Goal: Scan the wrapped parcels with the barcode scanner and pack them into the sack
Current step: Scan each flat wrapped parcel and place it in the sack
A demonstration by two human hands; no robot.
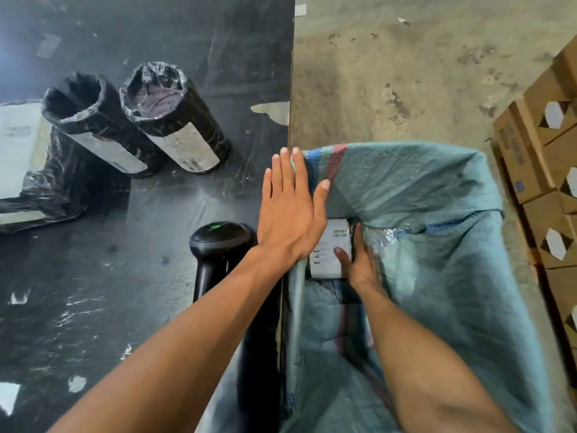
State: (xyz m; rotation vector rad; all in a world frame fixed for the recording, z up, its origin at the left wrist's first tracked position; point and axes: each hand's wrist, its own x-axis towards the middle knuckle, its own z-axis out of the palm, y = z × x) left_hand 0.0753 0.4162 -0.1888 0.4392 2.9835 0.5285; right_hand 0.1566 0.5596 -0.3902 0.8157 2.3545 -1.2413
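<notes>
1. Daylight is even and fairly bright; the concrete floor (406,73) reads pale and washed.
2. A bluish-white flare blooms at the upper left edge, over the black table (93,292).
3. The table's glossy top carries broad soft glare and streaky reflections.
4. Plastic wrap on the two upright cylindrical parcels (175,120) glints in small highlights.
5. Inside the green woven sack (437,214) it is dimmer; the right hand (359,264) there is motion-blurred.
6. The left hand (290,210) is sharp.
7. Wide-angle distortion bends the cardboard boxes (537,151) and stretches the forearms near the frame's edges.
</notes>
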